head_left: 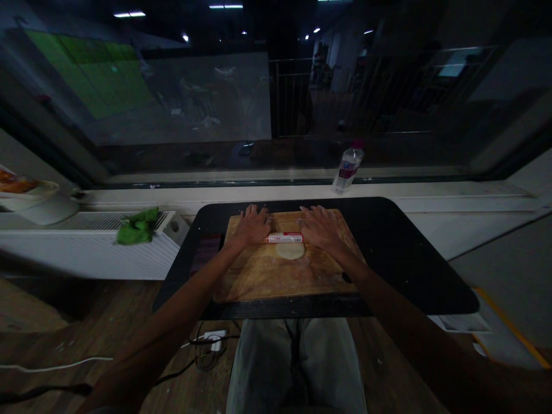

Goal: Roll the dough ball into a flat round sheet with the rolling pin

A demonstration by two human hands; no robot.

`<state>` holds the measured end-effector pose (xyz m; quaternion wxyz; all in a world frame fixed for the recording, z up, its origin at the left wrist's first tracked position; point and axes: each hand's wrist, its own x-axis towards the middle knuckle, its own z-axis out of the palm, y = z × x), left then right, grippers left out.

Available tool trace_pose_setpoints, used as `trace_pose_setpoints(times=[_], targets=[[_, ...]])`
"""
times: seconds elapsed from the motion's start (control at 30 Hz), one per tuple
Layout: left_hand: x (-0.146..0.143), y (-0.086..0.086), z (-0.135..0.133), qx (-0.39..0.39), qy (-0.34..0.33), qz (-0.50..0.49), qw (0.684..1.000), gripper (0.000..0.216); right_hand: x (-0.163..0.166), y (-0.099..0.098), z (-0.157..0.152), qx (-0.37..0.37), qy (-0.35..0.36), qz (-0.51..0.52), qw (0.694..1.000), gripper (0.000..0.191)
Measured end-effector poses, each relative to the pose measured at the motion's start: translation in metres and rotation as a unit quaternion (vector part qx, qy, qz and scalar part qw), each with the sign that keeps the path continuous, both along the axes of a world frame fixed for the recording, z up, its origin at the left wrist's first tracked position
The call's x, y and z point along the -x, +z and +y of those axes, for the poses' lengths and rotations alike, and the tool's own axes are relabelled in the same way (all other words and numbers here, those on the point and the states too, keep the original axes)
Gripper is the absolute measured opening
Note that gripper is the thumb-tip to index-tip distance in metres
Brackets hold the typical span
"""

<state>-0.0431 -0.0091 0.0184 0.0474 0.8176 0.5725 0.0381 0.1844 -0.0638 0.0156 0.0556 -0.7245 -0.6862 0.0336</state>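
A rolling pin (285, 237), with a red and white printed wrap round its middle, lies crosswise on a wooden cutting board (259, 282). My left hand (253, 224) holds its left end and my right hand (319, 228) its right end. Both palms cover the ends, and the fingers reach forward past the pin. The fingers' undersides are hidden. A flat round of pale dough (290, 250) rests on the board, its far edge right by the pin. White flour dusts the wood and my right fingers.
The board lies on a black table (405, 259), with a dark phone-like slab (206, 253) at its left. A water bottle (348, 167) stands on the windowsill. A green cloth (138, 226) drapes over the radiator (103, 247). Cables and a white power strip (214, 339) lie on the floor.
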Motion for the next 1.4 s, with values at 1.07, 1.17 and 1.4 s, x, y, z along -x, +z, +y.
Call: trace_pose_setpoints(times=[1.07,1.17,1.4], targets=[[0.005,0.016,-0.074,-0.02,-0.009,0.029,0.999,0.044,0.017,0.004,-0.066,-0.075,-0.012,-0.009,0.997,0.057],[0.004,0.016,-0.076,-0.029,0.0,0.026,0.999,0.044,0.017,0.004,-0.065,-0.078,-0.015,-0.007,0.997,0.058],[0.0,0.014,-0.062,-0.042,0.024,0.013,0.999,0.041,0.015,0.004,-0.048,-0.09,-0.015,-0.003,0.996,0.058]])
